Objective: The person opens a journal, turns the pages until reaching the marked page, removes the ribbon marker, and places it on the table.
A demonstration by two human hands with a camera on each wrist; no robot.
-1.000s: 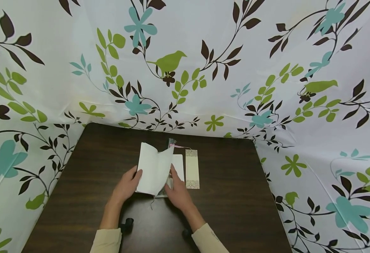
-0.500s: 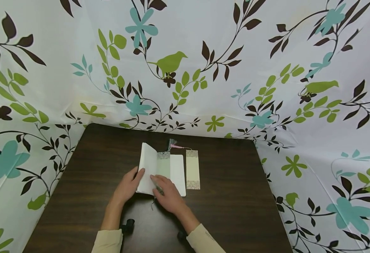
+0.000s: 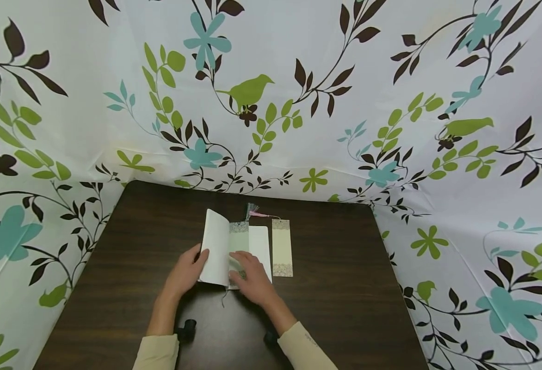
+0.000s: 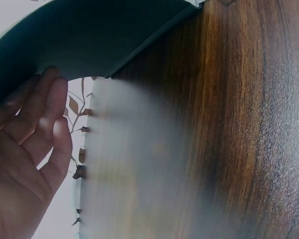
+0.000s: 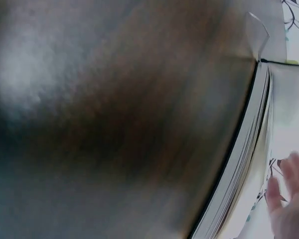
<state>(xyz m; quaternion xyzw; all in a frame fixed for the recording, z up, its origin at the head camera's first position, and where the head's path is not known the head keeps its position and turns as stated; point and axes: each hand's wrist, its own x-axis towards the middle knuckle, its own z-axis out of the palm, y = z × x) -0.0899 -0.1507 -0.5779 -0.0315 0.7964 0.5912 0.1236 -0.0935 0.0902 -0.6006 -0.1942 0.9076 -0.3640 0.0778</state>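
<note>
A notebook (image 3: 215, 246) with white pages and a dark cover lies open on the table. My left hand (image 3: 185, 270) grips its raised left side, thumb on the page; in the left wrist view the fingers (image 4: 52, 94) lie behind the dark cover (image 4: 99, 40). A pale green bookmark (image 3: 239, 236) with patterned ends lies in the notebook near the fold. Over its lower part rests my right hand (image 3: 251, 280), fingers loosely extended and hiding that end. In the right wrist view the hand (image 5: 291, 209) is beside the page edges (image 5: 239, 164).
Right of the notebook lies a cream bookmark (image 3: 282, 246) with speckled ends and a pink tassel (image 3: 259, 214). A dark tassel (image 3: 251, 209) shows above the notebook. The dark wood table (image 3: 345, 288) backs onto a patterned curtain (image 3: 271, 77). A thin ribbon hangs below the notebook.
The right hand has let go of the lifted pages, which now stand with the left side, uncovering the green bookmark. It then shifted slightly right onto the bookmark. The left hand keeps its hold.
</note>
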